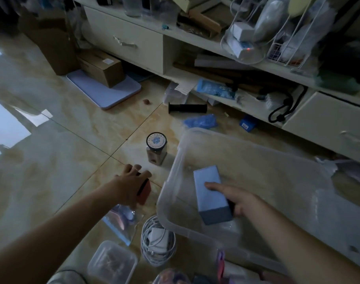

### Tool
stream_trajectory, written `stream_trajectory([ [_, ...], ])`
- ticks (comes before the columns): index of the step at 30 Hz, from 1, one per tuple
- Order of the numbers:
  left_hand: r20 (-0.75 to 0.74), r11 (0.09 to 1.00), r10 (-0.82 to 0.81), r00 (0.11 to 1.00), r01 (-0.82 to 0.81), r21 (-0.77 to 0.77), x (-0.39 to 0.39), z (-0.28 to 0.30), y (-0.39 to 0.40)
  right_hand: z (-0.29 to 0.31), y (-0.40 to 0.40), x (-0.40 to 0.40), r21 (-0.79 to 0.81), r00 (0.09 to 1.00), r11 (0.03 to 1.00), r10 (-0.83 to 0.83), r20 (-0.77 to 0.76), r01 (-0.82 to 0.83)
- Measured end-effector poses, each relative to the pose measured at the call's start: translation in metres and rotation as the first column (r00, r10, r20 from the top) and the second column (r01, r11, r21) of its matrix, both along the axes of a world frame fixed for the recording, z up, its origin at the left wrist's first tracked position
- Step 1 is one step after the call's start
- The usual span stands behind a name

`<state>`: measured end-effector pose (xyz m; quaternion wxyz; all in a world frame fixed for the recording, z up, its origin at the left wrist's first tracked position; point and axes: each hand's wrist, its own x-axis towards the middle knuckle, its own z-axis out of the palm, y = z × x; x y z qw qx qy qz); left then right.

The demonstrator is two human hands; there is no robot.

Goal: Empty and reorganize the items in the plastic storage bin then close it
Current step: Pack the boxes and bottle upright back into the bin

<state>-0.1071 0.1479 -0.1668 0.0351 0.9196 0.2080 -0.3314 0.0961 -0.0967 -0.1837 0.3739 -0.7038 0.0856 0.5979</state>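
A clear plastic storage bin [256, 158] sits open on the tiled floor at the right. Inside it, my right hand [234, 198] grips a pale blue rectangular box [210, 193], fingers wrapped around its near end. To the left of the bin, my left hand [130, 181] holds a small red and black box [145, 191] just above the floor. Beyond that hand stands a small jar with a round labelled lid [156, 147]. Near the bin's front corner lie a coiled white cable with a charger [157, 241], a clear bag [121, 222] and a small clear lidded container [112, 263].
A white cabinet [130, 42] with drawers and cluttered open shelves runs along the back. On the floor in front lie a black cylindrical grip [187, 108], a blue plastic wrapper [200, 120], cardboard boxes [102, 67] and a flat white board [105, 91]. Bare tiles stretch to the left.
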Motion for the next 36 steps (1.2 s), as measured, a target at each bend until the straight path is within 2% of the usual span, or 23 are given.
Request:
stream_trajectory([
  [4,0.232,0.993,-0.085,0.969,0.063,0.102,-0.002,-0.016,0.006,-0.043,0.027,-0.018,0.079,0.985,0.984,-0.165,0.047,0.161],
  [11,0.339,0.992,-0.105,0.935,0.076,0.096,-0.006,-0.024,0.016,-0.082,0.059,-0.024,0.163,0.943,0.942,-0.313,0.110,0.294],
  [14,0.458,1.000,-0.017,0.889,0.022,-0.005,-0.008,-0.018,0.020,-0.090,0.062,-0.022,0.111,0.946,0.965,-0.255,0.199,0.237],
  [17,0.547,0.979,0.178,0.818,-0.094,-0.178,-0.004,0.000,0.026,-0.111,0.062,-0.007,0.037,0.933,0.988,-0.155,0.323,0.152],
  [19,0.567,0.954,0.288,0.772,-0.181,-0.238,0.000,0.015,0.030,-0.134,0.066,0.003,0.052,0.916,0.988,-0.156,0.370,0.148],
  [22,0.608,0.909,0.417,0.676,-0.328,-0.259,0.002,0.039,0.037,-0.099,0.068,-0.007,0.048,0.877,0.990,-0.138,0.460,0.131],
  [23,0.638,0.899,0.433,0.637,-0.353,-0.257,0.003,0.049,0.040,-0.084,0.069,-0.010,0.003,0.837,0.996,-0.079,0.541,0.092],
  [24,0.673,0.897,0.433,0.600,-0.359,-0.257,0.004,0.059,0.043,-0.072,0.069,-0.010,-0.095,0.754,0.993,0.010,0.657,0.068],
  [25,0.702,0.897,0.431,0.567,-0.353,-0.265,0.006,0.070,0.046,-0.060,0.069,-0.008,-0.157,0.617,0.983,0.064,0.784,0.098],
  [26,0.722,0.898,0.429,0.543,-0.340,-0.278,0.008,0.081,0.049,-0.044,0.070,-0.007,-0.117,0.473,0.982,0.033,0.880,0.149],
  [27,0.735,0.902,0.423,0.530,-0.320,-0.289,0.011,0.092,0.051,-0.027,0.073,-0.005,0.022,0.332,0.986,-0.075,0.940,0.163],
  [28,0.745,0.908,0.415,0.522,-0.293,-0.300,0.015,0.103,0.053,-0.007,0.076,-0.006,0.176,0.229,0.979,-0.196,0.954,0.103],
  [29,0.754,0.914,0.405,0.516,-0.260,-0.313,0.019,0.114,0.053,0.014,0.082,-0.007,0.305,0.202,0.952,-0.297,0.933,-0.010],
  [30,0.760,0.918,0.397,0.514,-0.224,-0.328,0.024,0.125,0.052,0.036,0.088,-0.009,0.397,0.239,0.908,-0.358,0.902,-0.137],
  [31,0.757,0.918,0.395,0.521,-0.185,-0.352,0.028,0.135,0.050,0.057,0.093,-0.012,0.442,0.314,0.853,-0.354,0.881,-0.279],
  [33,0.725,0.905,0.395,0.565,-0.100,-0.415,0.038,0.154,0.042,0.090,0.103,-0.023,0.440,0.469,0.712,-0.175,0.866,-0.547],
  [35,0.700,0.895,0.363,0.615,-0.022,-0.445,0.047,0.167,0.030,0.103,0.105,-0.033,0.504,0.648,0.606,0.025,0.762,-0.615],
  [36,0.700,0.904,0.325,0.636,0.009,-0.428,0.051,0.170,0.024,0.103,0.104,-0.036,0.539,0.706,0.592,0.072,0.704,-0.599],
])
